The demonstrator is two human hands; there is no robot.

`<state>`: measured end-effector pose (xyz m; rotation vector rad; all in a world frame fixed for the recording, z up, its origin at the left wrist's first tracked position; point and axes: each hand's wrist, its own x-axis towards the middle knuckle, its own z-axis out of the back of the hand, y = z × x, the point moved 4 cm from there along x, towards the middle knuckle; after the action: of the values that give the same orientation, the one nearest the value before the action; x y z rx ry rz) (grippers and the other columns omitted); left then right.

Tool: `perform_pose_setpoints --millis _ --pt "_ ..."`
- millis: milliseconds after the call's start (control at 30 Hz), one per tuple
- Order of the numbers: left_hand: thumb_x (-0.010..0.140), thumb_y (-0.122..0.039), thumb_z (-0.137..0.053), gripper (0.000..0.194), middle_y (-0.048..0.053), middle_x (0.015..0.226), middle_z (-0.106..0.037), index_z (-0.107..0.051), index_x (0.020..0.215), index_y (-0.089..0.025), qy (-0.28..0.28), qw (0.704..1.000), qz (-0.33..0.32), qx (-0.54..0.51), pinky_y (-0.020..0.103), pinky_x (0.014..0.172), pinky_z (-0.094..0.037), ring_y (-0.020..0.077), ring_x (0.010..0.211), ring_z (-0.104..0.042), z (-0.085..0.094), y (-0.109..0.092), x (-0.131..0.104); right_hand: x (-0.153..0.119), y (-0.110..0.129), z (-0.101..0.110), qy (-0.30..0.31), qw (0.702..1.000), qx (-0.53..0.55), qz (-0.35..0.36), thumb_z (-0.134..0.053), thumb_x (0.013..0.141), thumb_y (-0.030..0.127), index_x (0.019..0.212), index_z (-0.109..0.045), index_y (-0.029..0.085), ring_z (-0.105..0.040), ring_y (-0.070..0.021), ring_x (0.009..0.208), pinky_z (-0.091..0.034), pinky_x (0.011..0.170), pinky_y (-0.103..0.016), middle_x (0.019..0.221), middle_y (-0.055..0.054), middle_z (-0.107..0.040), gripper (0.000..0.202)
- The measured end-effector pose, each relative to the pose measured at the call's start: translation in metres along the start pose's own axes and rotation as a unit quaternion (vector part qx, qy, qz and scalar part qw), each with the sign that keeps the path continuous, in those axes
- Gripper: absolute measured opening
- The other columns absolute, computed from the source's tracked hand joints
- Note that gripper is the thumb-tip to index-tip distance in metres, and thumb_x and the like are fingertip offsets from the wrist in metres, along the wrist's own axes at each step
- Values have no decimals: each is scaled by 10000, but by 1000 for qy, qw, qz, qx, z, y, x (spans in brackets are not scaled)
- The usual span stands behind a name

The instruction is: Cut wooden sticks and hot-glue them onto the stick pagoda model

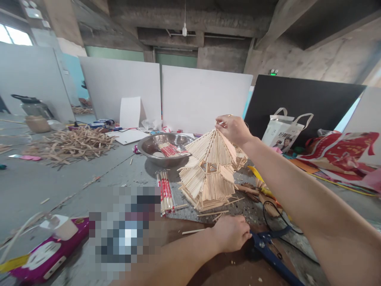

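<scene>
A tiered model pagoda (218, 184) built of thin wooden sticks stands upright in front of me. At the peak of its upper roof, my right hand (233, 128) is closed in a pinch; what lies between the fingertips is too small to make out. My left hand (230, 234) is lower, in front of the model, with its fingers curled shut. Whatever it may hold is hidden. Close by its fingertips lies a blue hand tool (272, 250) with a spring, like cutting pliers. A loose stick (192, 231) pokes out beyond my left wrist.
Left of the model are a metal basin (163, 159) with packaged sticks and more stick packs (166, 192). A purple power strip (56, 252) and a pixelated patch lie front left. Farther off are a wood-strip pile (80, 145), white panels (205, 97) and a white bag (282, 133).
</scene>
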<state>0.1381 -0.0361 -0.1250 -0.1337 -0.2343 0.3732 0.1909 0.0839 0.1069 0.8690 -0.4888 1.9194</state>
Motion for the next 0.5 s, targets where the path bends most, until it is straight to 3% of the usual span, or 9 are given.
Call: perform_pose_setpoints --millis 500 --pt "795 -344 -366 255 0 785 -584 -561 746 -187 3 1000 0 6 224 487 -443 136 626 -575 1 0 0 0 3 -1 0 999 -34 13 -421 746 181 795 -581 175 -522 -164 744 -360 647 -273 773 -55 -597 167"
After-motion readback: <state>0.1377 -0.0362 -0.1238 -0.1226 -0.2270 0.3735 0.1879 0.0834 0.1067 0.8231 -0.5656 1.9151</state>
